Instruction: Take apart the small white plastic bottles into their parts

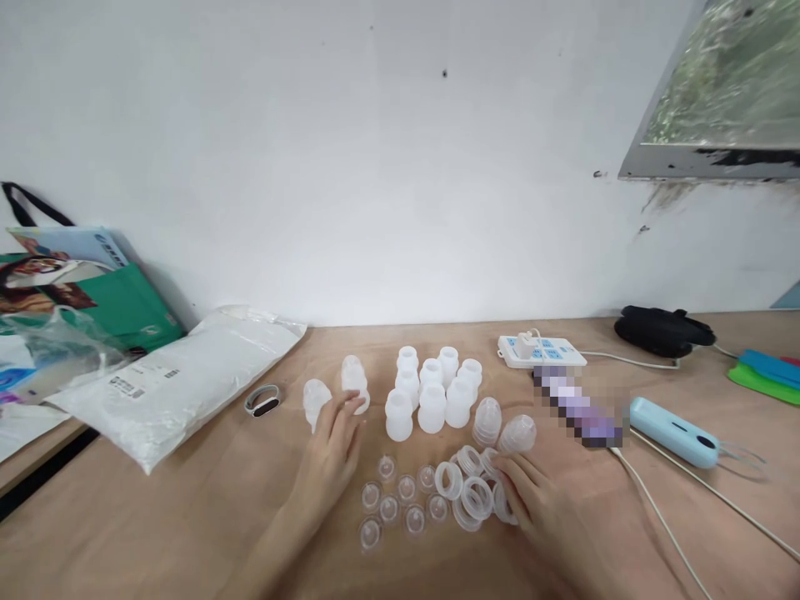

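My left hand (337, 433) has its fingers curled against the lower part of a small white bottle with a clear domed cap (353, 372). A second domed piece (314, 396) stands just to its left, partly behind the hand. My right hand (528, 492) is bent over a pile of clear plastic rings (477, 497), fingertips closed at a ring (490, 462) on its upper edge. Between the hands lie several small clear nipple-shaped pieces (406, 487). Several white open-necked bottles (432, 407) stand behind them. Two clear domed caps (487, 421) sit behind the rings.
At left are a white plastic parcel (187, 375), a grey wristband (262, 401) and a green bag (137, 308). On the right are a power strip (542, 352), a blurred purple item (578, 407), a light-blue device (673, 432), cables and a black case (662, 332).
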Tool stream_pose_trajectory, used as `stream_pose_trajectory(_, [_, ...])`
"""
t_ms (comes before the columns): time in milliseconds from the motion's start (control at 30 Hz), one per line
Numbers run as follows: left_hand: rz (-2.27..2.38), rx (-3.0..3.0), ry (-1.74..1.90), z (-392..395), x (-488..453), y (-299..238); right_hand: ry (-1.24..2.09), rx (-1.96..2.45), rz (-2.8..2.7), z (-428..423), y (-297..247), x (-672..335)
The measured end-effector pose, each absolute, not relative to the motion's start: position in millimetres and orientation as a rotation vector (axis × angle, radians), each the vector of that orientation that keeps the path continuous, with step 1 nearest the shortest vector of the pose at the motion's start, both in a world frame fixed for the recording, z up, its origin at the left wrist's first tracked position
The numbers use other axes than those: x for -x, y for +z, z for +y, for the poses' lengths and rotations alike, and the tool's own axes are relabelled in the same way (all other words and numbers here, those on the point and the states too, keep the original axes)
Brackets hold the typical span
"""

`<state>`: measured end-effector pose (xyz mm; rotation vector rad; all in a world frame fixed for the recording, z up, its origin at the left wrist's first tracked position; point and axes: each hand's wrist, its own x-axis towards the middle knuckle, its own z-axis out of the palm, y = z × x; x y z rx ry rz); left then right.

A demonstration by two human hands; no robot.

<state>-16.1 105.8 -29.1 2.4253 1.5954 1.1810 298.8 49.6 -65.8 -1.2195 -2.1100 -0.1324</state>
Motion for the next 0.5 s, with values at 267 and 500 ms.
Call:
stream_pose_trajectory(267, [2.205,-2.637,0.347,160.5,-1.4,30.1,-0.15,1.085,-1.942,46.6,-60.1,-296.4])
stream_pose_trajectory(500, [2.128,-2.705,0.369,144.0,-0.7,50.9,-0.178,1.015,-1.873,38.1,-41.3,-287.5])
